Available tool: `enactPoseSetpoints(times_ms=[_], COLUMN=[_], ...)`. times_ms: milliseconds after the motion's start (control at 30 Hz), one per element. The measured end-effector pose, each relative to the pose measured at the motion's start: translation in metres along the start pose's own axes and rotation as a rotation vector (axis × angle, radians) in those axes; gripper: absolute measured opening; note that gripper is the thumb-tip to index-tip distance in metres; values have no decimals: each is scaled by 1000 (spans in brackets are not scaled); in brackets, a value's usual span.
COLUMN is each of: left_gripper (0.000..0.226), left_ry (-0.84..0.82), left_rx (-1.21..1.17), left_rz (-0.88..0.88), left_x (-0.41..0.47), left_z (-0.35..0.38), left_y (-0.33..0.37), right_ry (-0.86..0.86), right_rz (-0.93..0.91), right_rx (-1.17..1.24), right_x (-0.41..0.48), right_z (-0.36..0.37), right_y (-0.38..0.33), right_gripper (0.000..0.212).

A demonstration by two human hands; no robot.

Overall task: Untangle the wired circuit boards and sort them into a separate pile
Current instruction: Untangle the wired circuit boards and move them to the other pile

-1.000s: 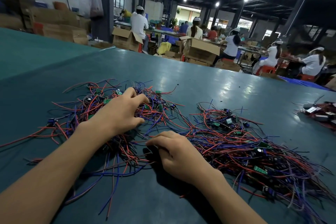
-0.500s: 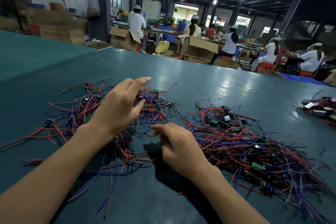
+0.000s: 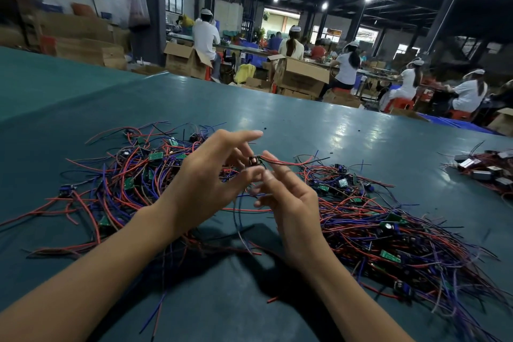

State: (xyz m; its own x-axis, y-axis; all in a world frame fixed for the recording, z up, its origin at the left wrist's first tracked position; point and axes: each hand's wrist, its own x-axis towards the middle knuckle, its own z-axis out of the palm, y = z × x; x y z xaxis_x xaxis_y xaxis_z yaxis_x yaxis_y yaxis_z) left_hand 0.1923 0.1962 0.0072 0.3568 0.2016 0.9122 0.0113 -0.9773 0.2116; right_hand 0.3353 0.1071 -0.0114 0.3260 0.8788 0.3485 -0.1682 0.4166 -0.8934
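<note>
Both hands are raised above the green table (image 3: 347, 136), between two heaps. My left hand (image 3: 205, 183) pinches a small wired circuit board (image 3: 253, 160) between thumb and fingers, its index finger held straight. My right hand (image 3: 288, 197) pinches the same board's red and black wires (image 3: 294, 161), which stick out to the right. Blue and red leads hang down from the board to the table. A tangled heap of wired boards (image 3: 133, 175) lies at the left. A second heap (image 3: 388, 230) lies at the right.
A small group of dark boxed parts with wires (image 3: 485, 169) sits at the table's right edge. Beyond the far edge, people in white sit at benches among open cardboard boxes (image 3: 302, 78).
Both hands rose from the table between the heaps. The left hand lifted one wired board out of the left heap, and the right hand took hold of its wires.
</note>
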Motion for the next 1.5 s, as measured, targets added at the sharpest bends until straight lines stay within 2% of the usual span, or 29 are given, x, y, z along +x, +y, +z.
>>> enactPoseSetpoints(times_ms=[100, 167, 267, 400, 500, 633, 867, 1000, 1133, 1233, 1333, 1500], left_gripper=[54, 55, 50, 38, 38, 27, 34, 34, 31, 30, 27, 24], left_ry=[38, 41, 38, 7, -33, -75, -257, -350, -406, -552, -707, -914], left_rx=[-448, -680, -779, -862, -963, -981, -992, -955, -945, -943, -953, -926], left_rz=[-445, -636, -727, -814, -903, -946, -949, -1009, -1059, -1048, -1027, -978], left_x=[2, 3, 2, 2, 2, 1, 0, -1, 0, 1, 2, 2], left_z=[2, 1, 1, 2, 2, 2, -3, -2, -3, -9, -14, -17], left_y=[0, -2, -4, -4, -4, 0, 1, 2, 2, 4, 6, 10], right_ry=[49, 69, 73, 80, 86, 89, 80, 66, 67, 87, 114, 154], right_rz=[39, 67, 79, 78, 80, 83, 77, 94, 83, 55, 49, 33], right_rx=[127, 176, 213, 239, 236, 178, 117, 62, -101, -131, -124, -124], right_x=[1, 1, 1, 2, 3, 2, 6, 9, 11, 12, 14, 17], right_z=[-1, -2, -4, -4, -5, -4, -6, -12, -20, -24, -28, -34], right_y=[-5, -6, -8, -9, -9, -8, -9, -7, -5, -7, -10, -15], right_gripper=[26, 25, 30, 23, 18, 14, 20, 21, 18, 28, 18, 16])
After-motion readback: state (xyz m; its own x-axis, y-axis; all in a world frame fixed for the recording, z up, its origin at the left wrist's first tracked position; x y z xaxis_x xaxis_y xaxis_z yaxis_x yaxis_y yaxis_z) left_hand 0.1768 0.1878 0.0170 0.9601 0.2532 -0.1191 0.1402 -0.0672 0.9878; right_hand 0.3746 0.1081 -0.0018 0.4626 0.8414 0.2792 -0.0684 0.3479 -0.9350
